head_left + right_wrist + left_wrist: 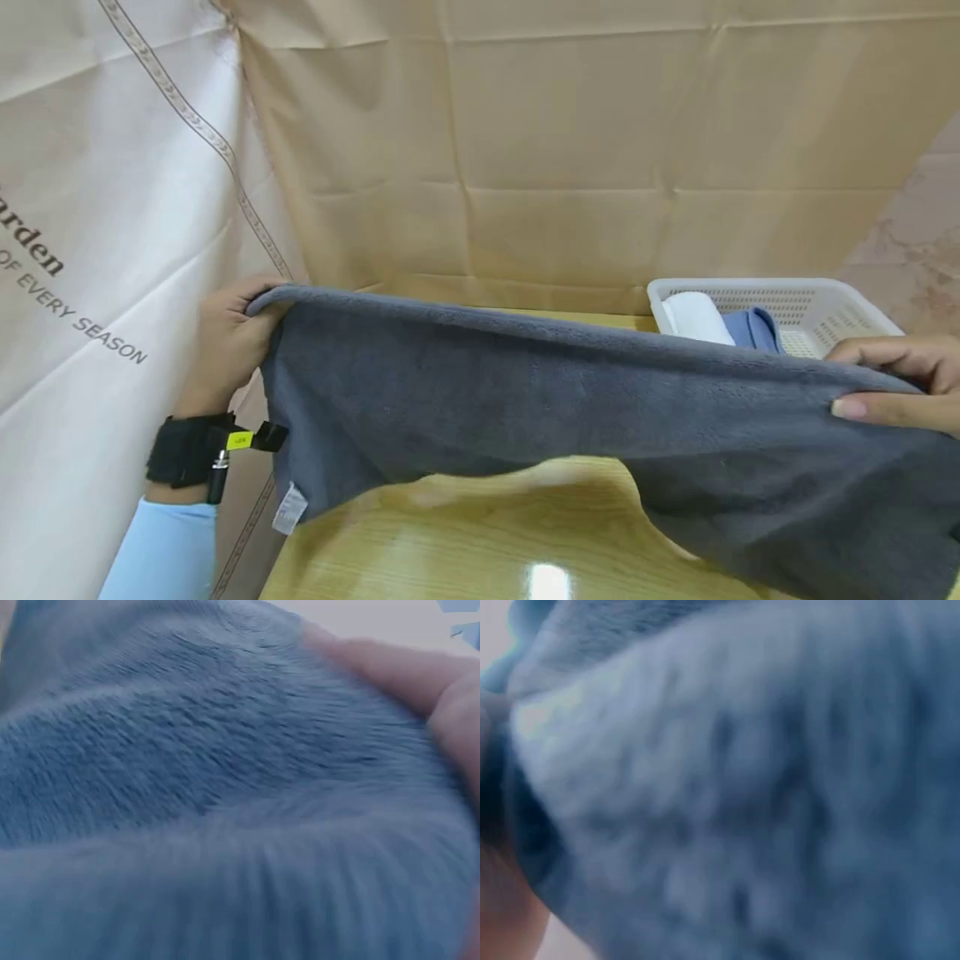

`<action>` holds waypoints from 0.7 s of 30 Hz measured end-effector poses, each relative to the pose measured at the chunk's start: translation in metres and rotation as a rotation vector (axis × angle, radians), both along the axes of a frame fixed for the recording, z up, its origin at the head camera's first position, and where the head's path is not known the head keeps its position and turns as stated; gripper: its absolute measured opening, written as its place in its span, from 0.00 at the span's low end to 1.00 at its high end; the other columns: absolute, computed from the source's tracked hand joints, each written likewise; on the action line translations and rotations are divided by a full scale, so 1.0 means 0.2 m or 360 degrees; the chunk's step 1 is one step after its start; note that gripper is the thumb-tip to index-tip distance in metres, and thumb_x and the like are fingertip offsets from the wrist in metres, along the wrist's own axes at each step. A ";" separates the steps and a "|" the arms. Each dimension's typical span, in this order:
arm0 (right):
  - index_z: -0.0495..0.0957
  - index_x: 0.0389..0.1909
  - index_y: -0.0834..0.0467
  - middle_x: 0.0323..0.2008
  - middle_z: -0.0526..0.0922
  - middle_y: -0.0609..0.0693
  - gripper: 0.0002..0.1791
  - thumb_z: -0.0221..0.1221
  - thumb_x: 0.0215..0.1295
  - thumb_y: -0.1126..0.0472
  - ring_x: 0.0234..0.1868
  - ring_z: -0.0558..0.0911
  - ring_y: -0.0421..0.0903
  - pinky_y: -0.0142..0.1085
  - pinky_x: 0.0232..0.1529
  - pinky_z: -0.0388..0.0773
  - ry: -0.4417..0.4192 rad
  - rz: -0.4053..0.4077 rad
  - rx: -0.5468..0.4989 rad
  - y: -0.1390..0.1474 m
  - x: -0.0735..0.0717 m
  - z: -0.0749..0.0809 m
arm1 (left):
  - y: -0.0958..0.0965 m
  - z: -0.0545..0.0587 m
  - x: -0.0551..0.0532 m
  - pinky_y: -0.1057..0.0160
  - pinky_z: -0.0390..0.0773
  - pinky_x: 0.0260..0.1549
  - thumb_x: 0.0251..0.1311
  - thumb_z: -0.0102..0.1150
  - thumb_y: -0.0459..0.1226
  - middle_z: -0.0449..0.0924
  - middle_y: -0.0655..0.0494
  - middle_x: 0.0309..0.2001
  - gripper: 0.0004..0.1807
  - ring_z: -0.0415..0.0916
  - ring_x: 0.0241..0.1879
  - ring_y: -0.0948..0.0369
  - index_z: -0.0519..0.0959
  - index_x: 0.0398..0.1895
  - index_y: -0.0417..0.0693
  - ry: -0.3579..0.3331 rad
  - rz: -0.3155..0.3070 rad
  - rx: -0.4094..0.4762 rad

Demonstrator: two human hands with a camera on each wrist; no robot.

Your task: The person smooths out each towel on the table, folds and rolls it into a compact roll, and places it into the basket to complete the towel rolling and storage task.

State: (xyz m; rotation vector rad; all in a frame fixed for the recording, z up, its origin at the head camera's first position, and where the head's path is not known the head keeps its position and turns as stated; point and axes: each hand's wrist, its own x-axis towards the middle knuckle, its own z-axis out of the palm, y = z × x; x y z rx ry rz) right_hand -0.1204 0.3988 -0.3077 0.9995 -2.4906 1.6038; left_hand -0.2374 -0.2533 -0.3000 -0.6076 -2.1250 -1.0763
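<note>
The curled left hand (227, 346) and right hand (932, 360) grip a grey cloth (465, 392) (its label (289, 509) illegible from here) beside a sheet (142, 258) lettered "OF EVERY SEASON".

Creased tan sheeting (555, 125) hangs behind a glossy wood-grain table (450, 533).

Above the towel (465, 392), between the left hand (231, 343) and the right hand (937, 369), there is room to pass, but beyond the right grip the basket (862, 310) obstructs.
</note>
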 end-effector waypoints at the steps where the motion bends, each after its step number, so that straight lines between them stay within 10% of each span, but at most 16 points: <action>1: 0.81 0.45 0.65 0.31 0.86 0.54 0.19 0.55 0.62 0.86 0.23 0.85 0.48 0.39 0.17 0.78 -0.0014 -0.0177 0.0141 0.00 -0.02 -0.01 | 0.00 -0.02 -0.03 0.71 0.73 0.31 0.69 0.62 0.29 0.85 0.59 0.32 0.05 0.77 0.28 0.64 0.87 0.38 0.35 0.0024 0.0019 -0.0093; 6: 0.82 0.38 0.50 0.23 0.72 0.44 0.11 0.72 0.60 0.67 0.21 0.69 0.38 0.33 0.23 0.67 0.0173 -0.0664 0.0847 0.03 -0.17 -0.18 | 0.00 -0.26 -0.22 0.56 0.77 0.37 0.61 0.67 0.23 0.87 0.45 0.36 0.07 0.83 0.34 0.49 0.89 0.39 0.39 0.0057 0.0165 -0.0419; 10: 0.80 0.34 0.48 0.23 0.61 0.39 0.19 0.77 0.48 0.71 0.24 0.59 0.32 0.32 0.26 0.59 0.0595 -0.0673 0.1033 0.05 -0.23 -0.38 | 0.02 -0.48 -0.28 0.45 0.79 0.41 0.54 0.68 0.19 0.86 0.43 0.37 0.11 0.83 0.40 0.43 0.88 0.36 0.39 -0.0090 0.0161 -0.0523; 14: 0.80 0.33 0.47 0.26 0.62 0.36 0.27 0.77 0.39 0.78 0.26 0.60 0.30 0.29 0.26 0.59 0.0823 -0.0660 0.1047 0.07 -0.20 -0.48 | 0.00 -0.60 -0.27 0.44 0.79 0.42 0.52 0.66 0.16 0.85 0.45 0.36 0.14 0.81 0.40 0.44 0.85 0.33 0.41 -0.0215 0.0149 -0.0587; 18: 0.79 0.38 0.47 0.27 0.64 0.35 0.32 0.72 0.41 0.85 0.25 0.60 0.30 0.29 0.23 0.59 0.0653 -0.0584 0.0961 0.08 -0.07 -0.49 | -0.07 -0.61 -0.22 0.47 0.77 0.38 0.50 0.66 0.15 0.82 0.46 0.33 0.14 0.79 0.36 0.47 0.82 0.29 0.41 -0.0262 0.0092 -0.0581; 21: 0.77 0.42 0.47 0.28 0.66 0.33 0.33 0.66 0.45 0.86 0.26 0.63 0.30 0.29 0.21 0.61 0.0326 -0.0247 0.0829 0.06 0.05 -0.53 | -0.18 -0.60 -0.14 0.56 0.76 0.33 0.45 0.68 0.13 0.80 0.55 0.29 0.19 0.78 0.32 0.54 0.81 0.23 0.47 -0.0311 -0.0112 -0.0664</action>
